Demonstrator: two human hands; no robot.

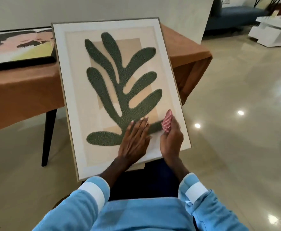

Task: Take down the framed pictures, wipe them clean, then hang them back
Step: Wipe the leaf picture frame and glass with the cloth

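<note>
Room: glossy pale tiled floor (pixel 236 97) with lamp reflections, plain light wall behind.

Upper right of the frame: a blue sofa (pixel 236 15) and, nearer, a white low table (pixel 269 34) with papers on top, blurred.

Left and centre: a table (pixel 20 90) under a brown cloth, dark leg showing below.

On the table, upper left: a black-framed picture (pixel 20 45) lying flat, holding an abstract print in pink, black and yellow-green.

Centre: the leaf picture (pixel 119 77), tilted toward the viewer. Its thin light frame holds a white mat, beige panels and a large dark green leaf shape. The lower edge lies over the person's dark lap. The upper part overlaps the table; whether it touches it cannot be told.

Left hand (pixel 134 139): flat on the lower part of the leaf picture, fingers straight and close together, pressing on the face.

Right hand (pixel 171 140): just beside the left, curled round a bunched red-and-white checked cloth (pixel 167 120), whose tip lies on the picture near the right edge.

Bottom: light blue sleeves (pixel 89 194) with white cuff bands.
</note>
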